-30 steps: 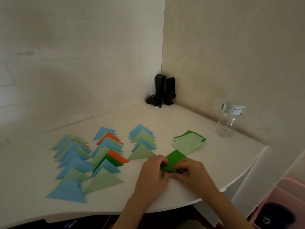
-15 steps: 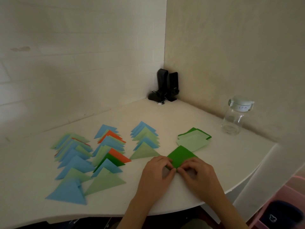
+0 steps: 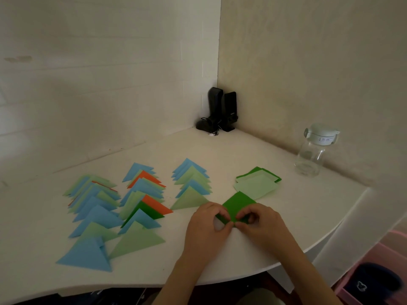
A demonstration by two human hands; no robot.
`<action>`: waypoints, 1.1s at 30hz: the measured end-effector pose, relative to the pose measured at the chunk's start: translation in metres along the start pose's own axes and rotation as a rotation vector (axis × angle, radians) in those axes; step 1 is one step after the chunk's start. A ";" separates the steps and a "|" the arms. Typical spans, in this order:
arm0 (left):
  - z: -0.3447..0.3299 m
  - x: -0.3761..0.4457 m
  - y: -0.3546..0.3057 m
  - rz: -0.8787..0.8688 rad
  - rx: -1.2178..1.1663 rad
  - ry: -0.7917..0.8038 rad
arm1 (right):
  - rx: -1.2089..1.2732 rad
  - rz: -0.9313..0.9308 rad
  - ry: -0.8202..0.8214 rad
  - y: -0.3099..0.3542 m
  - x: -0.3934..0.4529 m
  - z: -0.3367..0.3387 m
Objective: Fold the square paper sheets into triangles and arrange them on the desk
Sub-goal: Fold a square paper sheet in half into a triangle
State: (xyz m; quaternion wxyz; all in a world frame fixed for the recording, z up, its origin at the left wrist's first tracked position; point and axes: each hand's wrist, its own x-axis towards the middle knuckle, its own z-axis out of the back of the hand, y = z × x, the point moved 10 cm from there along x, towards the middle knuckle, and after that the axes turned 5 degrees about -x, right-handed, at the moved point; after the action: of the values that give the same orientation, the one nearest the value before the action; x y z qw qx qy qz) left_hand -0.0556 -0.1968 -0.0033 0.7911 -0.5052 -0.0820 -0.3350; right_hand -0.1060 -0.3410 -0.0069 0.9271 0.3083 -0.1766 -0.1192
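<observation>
The desk (image 3: 253, 150) carries three rows of triangles (image 3: 141, 203) at left and a stack (image 3: 256, 183) of unfolded squares at right. The green sheet (image 3: 239, 204) lies on the desk before the stack. Left hand (image 3: 207, 225) and right hand (image 3: 262, 225) pinch its near corner together. The paper is light and limp and creases permanently; grip at corners. Since half a second ago, the near corner has lifted slightly.

Matt green paper sheet (image 3: 239, 203), smooth white desk (image 3: 275, 249), clear bottle (image 3: 311, 157)
</observation>
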 end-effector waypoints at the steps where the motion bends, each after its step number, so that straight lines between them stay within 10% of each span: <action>1: 0.000 0.000 0.001 0.013 -0.015 0.004 | 0.000 -0.009 0.030 0.001 0.002 -0.002; 11: 0.005 0.003 0.008 0.112 -0.081 0.037 | 0.063 0.006 0.167 0.005 -0.002 0.003; 33: 0.008 -0.007 -0.005 -0.087 0.061 0.024 | 0.069 0.249 -0.164 0.015 -0.026 0.013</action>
State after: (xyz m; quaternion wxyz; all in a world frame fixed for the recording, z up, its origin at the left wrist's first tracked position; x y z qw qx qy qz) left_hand -0.0622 -0.1880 0.0013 0.7919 -0.4725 -0.1044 -0.3723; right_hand -0.1329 -0.3276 0.0051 0.9061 0.3047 -0.2926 -0.0218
